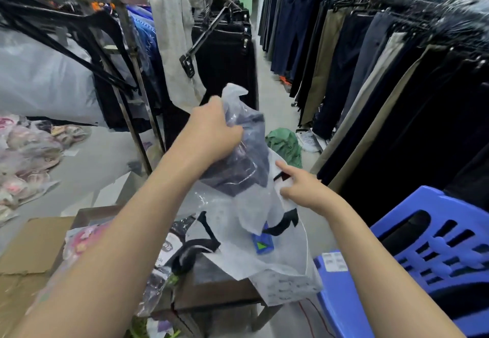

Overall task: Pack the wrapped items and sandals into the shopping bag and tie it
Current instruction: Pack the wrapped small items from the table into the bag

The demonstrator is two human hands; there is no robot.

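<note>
My left hand (211, 131) grips a dark garment wrapped in clear plastic (246, 152) and holds it up in the middle of the view. Just below and right of it, my right hand (301, 186) pinches the edge of a white shopping bag (264, 253) with black print, the index finger pointing out. The wrapped item's lower end sits at the bag's mouth. A small blue pack (262, 242) shows through the bag's wall. More plastic-wrapped items (169, 271) lie below my left forearm. I cannot make out any sandals.
A brown cardboard box (219, 287) sits under the bag, with flat cardboard (31, 242) to its left. A blue plastic stool (412, 255) stands at the right. Racks of hanging trousers (357, 59) line both sides of a narrow aisle. A green cloth (285, 144) lies on the floor.
</note>
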